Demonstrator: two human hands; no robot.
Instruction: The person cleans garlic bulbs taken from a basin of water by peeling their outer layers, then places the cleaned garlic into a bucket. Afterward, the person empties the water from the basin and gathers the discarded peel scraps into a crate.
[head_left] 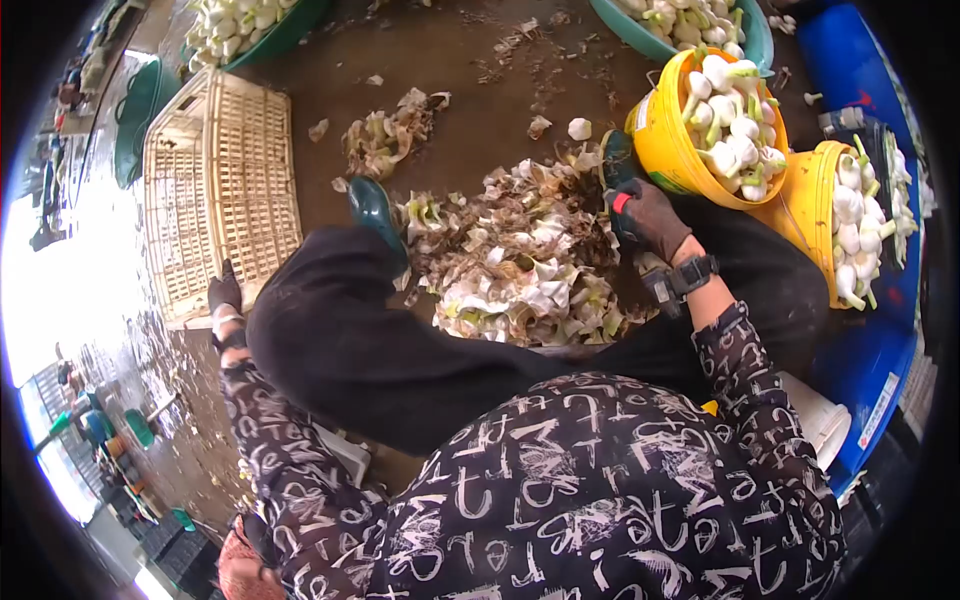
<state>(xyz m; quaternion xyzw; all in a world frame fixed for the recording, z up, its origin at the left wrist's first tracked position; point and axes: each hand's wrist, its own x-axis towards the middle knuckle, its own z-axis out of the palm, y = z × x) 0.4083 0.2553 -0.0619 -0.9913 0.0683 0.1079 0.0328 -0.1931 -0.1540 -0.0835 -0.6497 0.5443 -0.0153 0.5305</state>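
A dark glove covers my left hand [225, 292], which touches the near lower edge of an upright cream plastic crate [225, 190]; its fingers are partly hidden against the crate. My right hand [648, 218], gloved with a red patch, is closed beside my right boot [620, 165]; whether it holds something I cannot make out. Right of it, a yellow bucket [665, 125] full of white garlic bulbs [740, 125] leans toward me. Between my legs lies a heap of peeled skins and leaves [525, 260].
A second yellow bucket [805, 195] of bulbs stands at the right, near blue barrels [850, 60]. Green tubs [755, 35] of bulbs sit at the top. My left boot [375, 215] is beside the heap. A white bucket [815, 415] stands lower right. Part of another person [245, 565] shows lower left.
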